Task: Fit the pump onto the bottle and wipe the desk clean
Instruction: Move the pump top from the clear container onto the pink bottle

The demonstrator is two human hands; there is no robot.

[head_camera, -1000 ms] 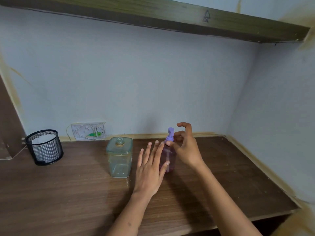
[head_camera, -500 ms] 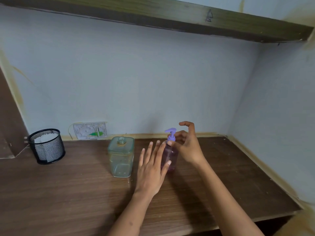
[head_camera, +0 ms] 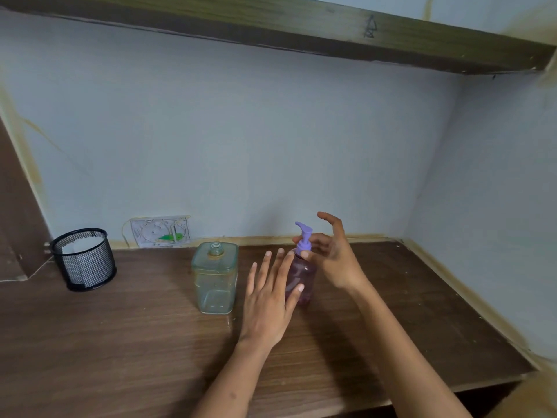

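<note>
A small pink see-through bottle (head_camera: 305,279) stands upright on the brown wooden desk (head_camera: 135,336), with a purple pump (head_camera: 303,238) seated on its neck, nozzle pointing left. My left hand (head_camera: 271,297) steadies the bottle's left side, fingers spread flat and thumb across its front. My right hand (head_camera: 334,254) pinches the pump's collar with thumb and fingers while the index finger is raised. Left of them stands a square clear greenish bottle (head_camera: 215,279) with an uncapped threaded neck.
A black mesh cup (head_camera: 84,260) holding white cloth or paper sits at the desk's back left. A wall socket plate (head_camera: 160,231) is behind the square bottle. Walls close the back and right; a shelf (head_camera: 301,28) runs overhead.
The pump's nozzle has turned round to point left as my right fingers twisted its collar. My left hand has stayed against the bottle.
</note>
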